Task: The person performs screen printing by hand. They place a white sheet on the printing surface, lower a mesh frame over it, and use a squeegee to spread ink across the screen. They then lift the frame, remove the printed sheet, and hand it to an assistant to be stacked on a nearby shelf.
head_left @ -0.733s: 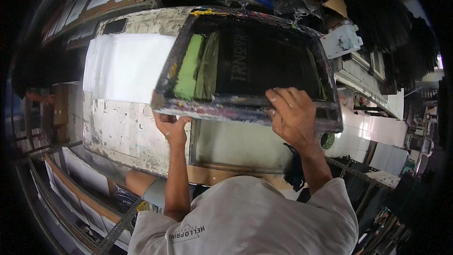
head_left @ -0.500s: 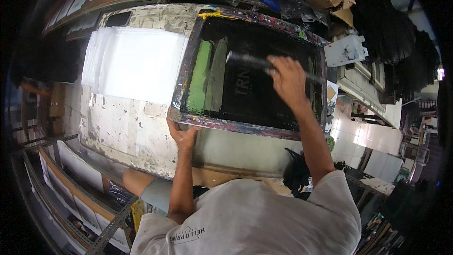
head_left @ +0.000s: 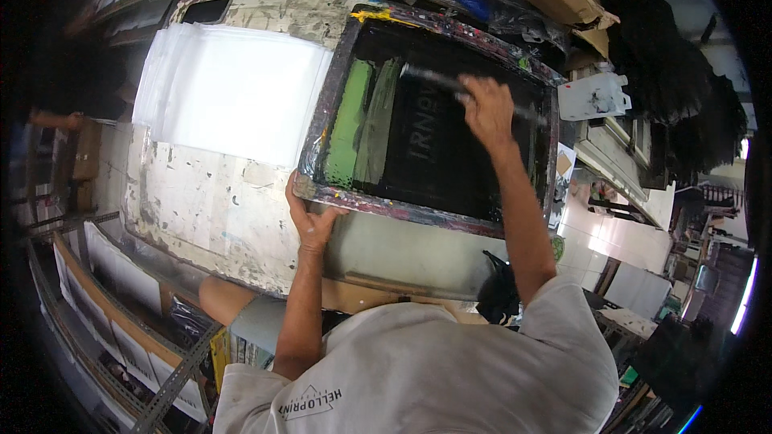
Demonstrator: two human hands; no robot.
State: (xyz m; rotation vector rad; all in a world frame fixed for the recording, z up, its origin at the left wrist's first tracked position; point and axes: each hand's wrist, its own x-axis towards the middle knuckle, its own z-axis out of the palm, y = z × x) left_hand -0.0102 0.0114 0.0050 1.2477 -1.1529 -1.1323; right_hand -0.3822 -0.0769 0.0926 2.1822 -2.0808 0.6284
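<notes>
Over the dark screen (head_left: 458, 173): a blurred squeegee (head_left: 428, 75), long axis running left to right, its right end angled nearer the person.
Right hand (head_left: 486, 108): nearer to the squeegee, fingers closed around the bar between its ends, which reach out to either side.
Left hand (head_left: 314, 221): well apart from the squeegee, spread at the near left corner of the paint-smeared frame (head_left: 418, 213), touching it; I cannot tell whether it grips.
White sheets (head_left: 233, 88): on the tabletop (head_left: 209, 201), left of the frame.
</notes>
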